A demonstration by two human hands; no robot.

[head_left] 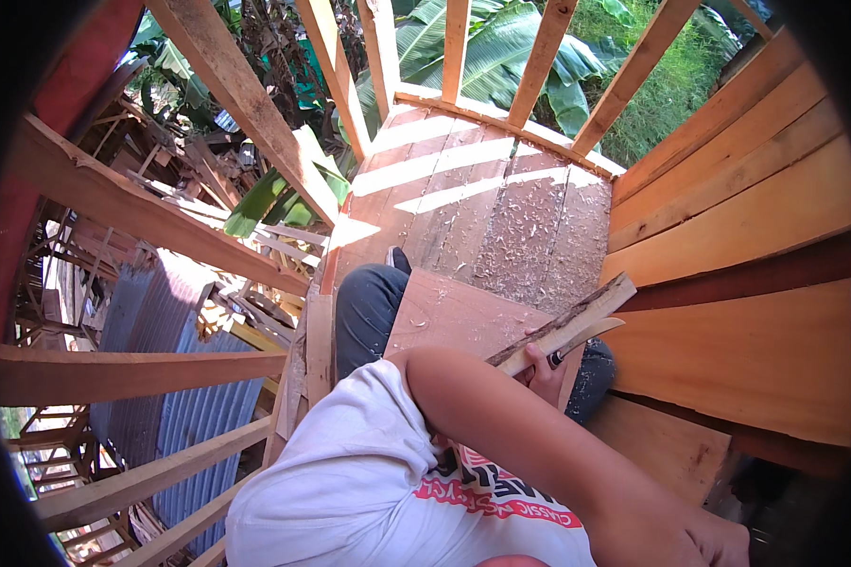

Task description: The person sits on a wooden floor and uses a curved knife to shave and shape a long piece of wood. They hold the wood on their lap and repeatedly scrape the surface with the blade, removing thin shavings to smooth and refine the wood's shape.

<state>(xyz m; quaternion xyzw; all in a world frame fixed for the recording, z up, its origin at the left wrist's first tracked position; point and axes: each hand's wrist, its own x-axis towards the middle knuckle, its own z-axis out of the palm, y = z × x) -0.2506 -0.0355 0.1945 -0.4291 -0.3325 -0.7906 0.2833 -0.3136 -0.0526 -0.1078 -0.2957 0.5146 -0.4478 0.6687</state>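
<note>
Up on a plank deck (501, 217) littered with shavings, the left hand (542, 370) is clenched on a wood strip (567, 326) slanting up-right over the lap board (454, 317), right hand (719, 541) low right, can't tell its grip.

Bright daylight, hard sun from upper left. Railing posts (246, 99) cast sharp striped shadows across the plank floor (501, 208); sunlit strips near blown out. White shirt (350, 482) in soft shade. Heavy fisheye: straight boards bow, black vignette at corners. Centre sharp, rim slightly soft.
</note>
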